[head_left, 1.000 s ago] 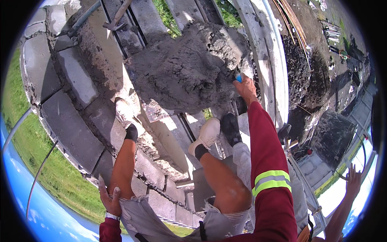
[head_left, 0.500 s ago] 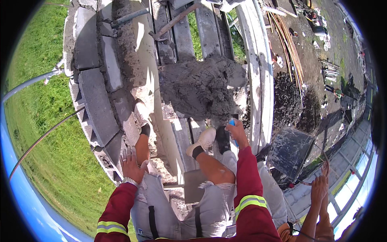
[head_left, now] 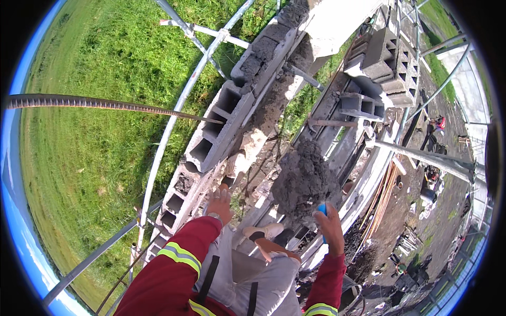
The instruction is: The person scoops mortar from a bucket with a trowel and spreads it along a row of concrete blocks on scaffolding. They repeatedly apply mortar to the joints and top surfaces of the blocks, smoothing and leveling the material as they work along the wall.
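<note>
While your right hand (head_left: 332,229) grips a blue-handled tool (head_left: 322,208) beside the mortar heap (head_left: 303,176), apparently placed within easy reach, your seemingly empty left hand (head_left: 220,204) spreads by your leg (head_left: 225,258), perhaps for balance.

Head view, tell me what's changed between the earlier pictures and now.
The view has swung, bringing a stack of gray blocks into sight at upper right; another person's arm has left the lower right. The right hand has drawn back from the right side of the mortar pile toward its near edge. It still grips the blue handle, and the left hand stays by the left leg.
</note>
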### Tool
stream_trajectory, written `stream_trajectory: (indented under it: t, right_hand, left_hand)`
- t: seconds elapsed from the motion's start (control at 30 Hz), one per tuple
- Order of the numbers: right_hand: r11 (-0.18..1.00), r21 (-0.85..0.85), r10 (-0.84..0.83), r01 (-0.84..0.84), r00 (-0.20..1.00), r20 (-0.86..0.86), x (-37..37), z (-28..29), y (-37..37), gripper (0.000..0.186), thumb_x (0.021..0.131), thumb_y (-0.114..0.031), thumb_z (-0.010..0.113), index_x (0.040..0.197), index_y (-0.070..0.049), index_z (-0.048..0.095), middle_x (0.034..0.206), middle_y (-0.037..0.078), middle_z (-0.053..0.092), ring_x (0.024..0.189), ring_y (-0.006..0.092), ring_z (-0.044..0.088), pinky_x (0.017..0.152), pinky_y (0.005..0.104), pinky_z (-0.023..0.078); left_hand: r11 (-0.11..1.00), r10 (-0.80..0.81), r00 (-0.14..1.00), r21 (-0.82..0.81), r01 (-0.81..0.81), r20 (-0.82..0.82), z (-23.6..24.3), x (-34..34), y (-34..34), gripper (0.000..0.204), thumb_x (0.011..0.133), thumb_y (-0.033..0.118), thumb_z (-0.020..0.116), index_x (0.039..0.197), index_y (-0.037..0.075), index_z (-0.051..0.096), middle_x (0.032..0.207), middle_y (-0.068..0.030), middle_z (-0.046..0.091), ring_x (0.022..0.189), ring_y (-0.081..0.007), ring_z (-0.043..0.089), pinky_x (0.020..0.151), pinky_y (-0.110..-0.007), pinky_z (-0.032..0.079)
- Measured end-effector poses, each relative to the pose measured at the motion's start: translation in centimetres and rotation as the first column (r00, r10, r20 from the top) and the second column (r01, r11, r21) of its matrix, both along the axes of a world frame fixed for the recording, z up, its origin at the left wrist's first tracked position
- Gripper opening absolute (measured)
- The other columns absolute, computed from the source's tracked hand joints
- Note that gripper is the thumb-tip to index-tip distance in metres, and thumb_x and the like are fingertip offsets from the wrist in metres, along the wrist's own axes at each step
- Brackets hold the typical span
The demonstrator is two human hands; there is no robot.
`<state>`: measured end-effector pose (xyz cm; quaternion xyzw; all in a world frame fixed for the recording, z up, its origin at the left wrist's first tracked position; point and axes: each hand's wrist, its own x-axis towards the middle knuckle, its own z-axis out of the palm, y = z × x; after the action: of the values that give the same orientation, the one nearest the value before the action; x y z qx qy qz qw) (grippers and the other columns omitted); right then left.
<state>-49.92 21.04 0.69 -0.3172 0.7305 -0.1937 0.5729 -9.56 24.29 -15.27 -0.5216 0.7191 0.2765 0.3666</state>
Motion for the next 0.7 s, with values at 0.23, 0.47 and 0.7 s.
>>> stream_trajectory:
  t: [0.23,0.47,0.7]
  right_hand:
    - [0.963,0.189,-0.267,0.192,0.586,0.765,17.2,-2.8,-15.8,0.023,0.108,-0.028,0.062,0.101,-0.006,0.059,0.072,-0.001,0.055,0.049,0.0065,0.048,0.042,0.0240,0.038]
    - [0.800,0.600,-0.472,-0.004,-0.622,0.625,29.3,-13.9,-26.9,0.037,0.114,-0.036,0.051,0.112,-0.001,0.062,0.072,0.002,0.054,0.046,0.0090,0.047,0.038,0.0260,0.039]
    - [0.969,0.242,-0.248,0.055,0.273,0.930,24.4,-10.2,-20.3,0.037,0.111,-0.039,0.056,0.116,-0.003,0.061,0.073,0.002,0.054,0.045,0.0095,0.048,0.040,0.0268,0.041]
  left_hand:
    - [0.995,0.084,0.996,0.051,-0.085,0.017,-0.9,2.8,-0.6,0.091,0.104,0.062,0.050,0.171,0.005,0.023,0.177,-0.0195,0.022,0.163,-0.0442,0.020,0.131,-0.063,0.010]
    - [0.988,0.154,0.988,-0.017,-0.154,-0.002,-0.4,4.2,-1.3,0.088,0.100,0.057,0.060,0.165,0.005,0.034,0.171,-0.0187,0.035,0.160,-0.0409,0.030,0.129,-0.062,0.022]
    - [0.991,0.128,0.992,0.050,-0.128,0.001,0.0,3.8,-2.3,0.088,0.101,0.058,0.058,0.167,0.005,0.033,0.173,-0.0188,0.032,0.161,-0.0414,0.027,0.131,-0.061,0.019]
